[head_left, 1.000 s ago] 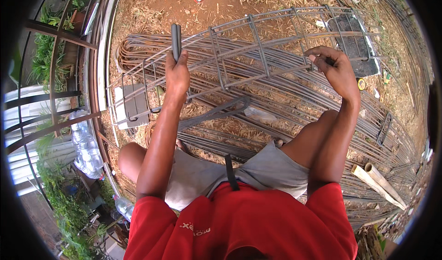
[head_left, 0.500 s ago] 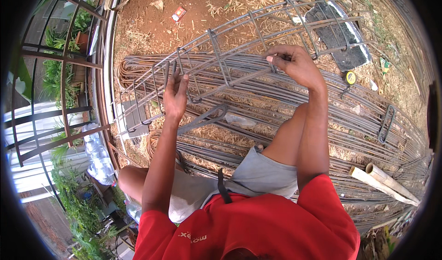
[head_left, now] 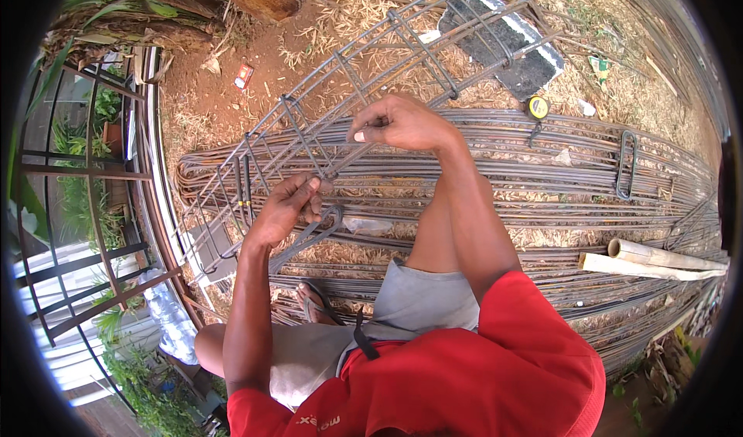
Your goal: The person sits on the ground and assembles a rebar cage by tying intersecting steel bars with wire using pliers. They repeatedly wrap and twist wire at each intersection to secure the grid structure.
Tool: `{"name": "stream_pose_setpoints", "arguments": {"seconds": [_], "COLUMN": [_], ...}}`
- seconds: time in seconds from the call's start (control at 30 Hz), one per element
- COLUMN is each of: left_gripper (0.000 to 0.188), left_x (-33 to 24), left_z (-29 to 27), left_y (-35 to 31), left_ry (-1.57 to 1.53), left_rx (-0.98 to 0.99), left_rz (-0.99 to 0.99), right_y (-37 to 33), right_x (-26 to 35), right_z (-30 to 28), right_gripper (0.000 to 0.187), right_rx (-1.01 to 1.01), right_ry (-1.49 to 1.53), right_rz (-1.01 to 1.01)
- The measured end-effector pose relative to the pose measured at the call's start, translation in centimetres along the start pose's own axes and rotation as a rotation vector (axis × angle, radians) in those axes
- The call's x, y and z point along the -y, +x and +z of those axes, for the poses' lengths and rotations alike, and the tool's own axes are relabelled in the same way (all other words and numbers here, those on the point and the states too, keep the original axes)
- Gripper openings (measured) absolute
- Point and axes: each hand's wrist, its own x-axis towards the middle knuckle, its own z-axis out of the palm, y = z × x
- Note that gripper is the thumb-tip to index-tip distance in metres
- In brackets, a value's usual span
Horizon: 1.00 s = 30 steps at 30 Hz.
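Pinching a thin tie wire point(head_left: 340, 154) at frame centre, the right hand point(head_left: 406, 123) is closed; the left hand point(head_left: 290, 205) is curled around the rebar cage point(head_left: 340, 104), which should be kept steady.

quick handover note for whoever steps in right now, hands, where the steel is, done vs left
Left hand: grip closed on a small metal tool at the rebar cage.
Right hand: fingers pinching at a cage bar, apparently thin wire, too small to tell.
Cage lies tilted over the rebar pile; tape measure and loose stirrup rest on the pile.
Done: stirrups sit along the cage.
Left: this joint looks unfinished.
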Motion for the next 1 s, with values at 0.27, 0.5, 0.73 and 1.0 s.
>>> {"name": "stream_pose_setpoints", "arguments": {"seconds": [0.27,0.5,0.73,1.0], "left_gripper": [0.03,0.036,0.039,0.024], "left_x": [-1.7,-2.1,0.0,4.3], "left_z": [2.9,7.4,3.4,-0.9], "left_y": [2.7,4.7,4.6,5.1], "left_ry": [0.535,0.519,0.33,0.902], "left_rx": [0.045,0.165,0.513,0.324], "left_rz": [0.305,0.483,0.404,0.639], "right_y": [-5.1,-8.5,-10.7,-5.4], "right_x": [-0.1,2.4,5.5,5.6], "right_z": [-1.4,0.0,2.0,8.9], "right_gripper": [0.028,0.028,0.023,0.024], "right_rx": [0.039,-0.089,-0.017,-0.019], "right_ry": [-0.013,-0.232,0.053,-0.154], "right_rz": [0.056,0.146,0.332,0.43]}}
